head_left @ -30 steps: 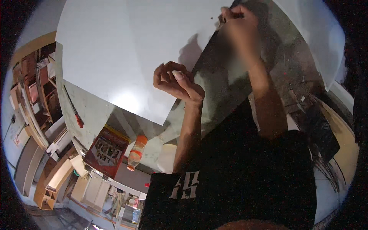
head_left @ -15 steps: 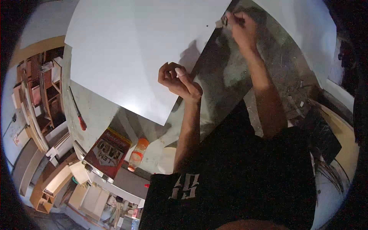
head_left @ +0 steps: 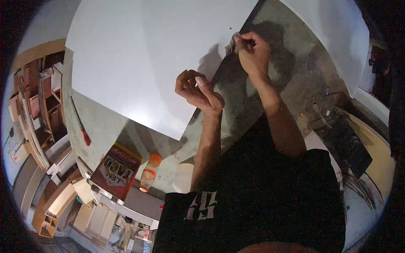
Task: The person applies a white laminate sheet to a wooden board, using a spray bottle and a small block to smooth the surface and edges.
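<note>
A large white panel (head_left: 139,63) lies on the worktable, its right edge running diagonally past both hands. My right hand (head_left: 255,57) is closed, pinching a small crumpled grey-beige piece (head_left: 230,47) that touches this edge; whether it is cloth or paper I cannot tell. My left hand (head_left: 198,92) hovers or rests over the panel near the same edge, lower down, its fingers curled in. A small pale spot shows by the left thumb, too small to name. A tiny dark speck (head_left: 230,28) sits on the panel near the right hand.
On the table's left lies a screwdriver (head_left: 86,138) with a red handle. Nearer me are a red-and-yellow can (head_left: 116,170), an orange-capped bottle (head_left: 150,173) and a whitish round container (head_left: 183,178). Another white panel (head_left: 337,46) stands at the right. Wooden shelving (head_left: 46,101) is beyond the left side.
My right hand has moved down along the panel's edge toward me, carrying the crumpled piece. My left hand has hardly moved.
</note>
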A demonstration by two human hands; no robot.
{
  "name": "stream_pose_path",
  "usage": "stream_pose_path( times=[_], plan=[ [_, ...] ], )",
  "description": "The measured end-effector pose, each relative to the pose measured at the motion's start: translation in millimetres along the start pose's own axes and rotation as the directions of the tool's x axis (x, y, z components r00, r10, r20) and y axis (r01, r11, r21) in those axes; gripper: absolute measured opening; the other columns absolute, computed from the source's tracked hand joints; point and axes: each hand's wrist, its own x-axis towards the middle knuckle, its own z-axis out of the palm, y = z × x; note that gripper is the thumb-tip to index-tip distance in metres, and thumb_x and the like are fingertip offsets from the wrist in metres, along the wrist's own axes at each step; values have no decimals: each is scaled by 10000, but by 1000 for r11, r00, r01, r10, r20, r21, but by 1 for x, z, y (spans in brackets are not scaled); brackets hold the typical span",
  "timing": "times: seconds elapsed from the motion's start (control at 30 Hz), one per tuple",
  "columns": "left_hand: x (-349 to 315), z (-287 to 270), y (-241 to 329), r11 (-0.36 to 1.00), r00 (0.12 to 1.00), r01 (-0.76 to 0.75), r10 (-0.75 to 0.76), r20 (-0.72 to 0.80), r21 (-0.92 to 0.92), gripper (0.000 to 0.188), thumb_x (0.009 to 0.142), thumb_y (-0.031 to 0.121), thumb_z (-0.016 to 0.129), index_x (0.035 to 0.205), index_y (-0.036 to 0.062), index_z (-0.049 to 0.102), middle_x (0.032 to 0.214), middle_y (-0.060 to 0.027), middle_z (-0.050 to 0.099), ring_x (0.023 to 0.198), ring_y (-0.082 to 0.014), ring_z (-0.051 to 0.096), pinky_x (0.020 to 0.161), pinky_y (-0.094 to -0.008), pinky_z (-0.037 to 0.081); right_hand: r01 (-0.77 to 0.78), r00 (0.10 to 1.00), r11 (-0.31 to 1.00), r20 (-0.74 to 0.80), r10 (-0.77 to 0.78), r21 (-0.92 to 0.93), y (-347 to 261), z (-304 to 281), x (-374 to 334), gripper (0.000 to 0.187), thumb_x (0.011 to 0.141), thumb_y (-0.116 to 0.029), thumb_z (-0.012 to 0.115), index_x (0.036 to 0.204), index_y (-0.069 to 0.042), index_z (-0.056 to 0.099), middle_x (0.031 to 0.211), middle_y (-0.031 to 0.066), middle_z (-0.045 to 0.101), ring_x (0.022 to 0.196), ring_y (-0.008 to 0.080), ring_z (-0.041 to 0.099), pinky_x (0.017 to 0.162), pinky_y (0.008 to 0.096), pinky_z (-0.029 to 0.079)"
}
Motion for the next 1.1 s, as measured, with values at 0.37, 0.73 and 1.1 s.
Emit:
stream_pose_path(
  times=[0.37,0.73,1.1],
  plan=[
    [4,1,3,999,999,-40,40,-18,-3,360,969,137,471,1259,-19,328,931,-132,508,728,-127,454,546,-239,374,-10,1000,998,3,10,65,-4,-5,19,149,844,-137,721,853,-12,640,705,85,652,659,126,619,636,299,487],
    [7,4,7,999,999,-13,14,-45,30,403,1002,282,499,1226,-10,335,931,-110,481,674,-121,431,522,-231,353,-146,989,983,-3,148,114,-14,-8,39,135,886,-165,702,883,-40,650,768,64,670,696,110,613,630,288,489],
    [5,1,3,1000,1000,-21,21,-13,-9,353,985,128,492,1251,-42,335,993,-150,506,744,-128,460,555,-233,387,159,974,982,-146,-172,-99,2,0,47,206,869,-201,714,861,-17,621,726,73,656,680,185,635,664,317,495]
  ],
)
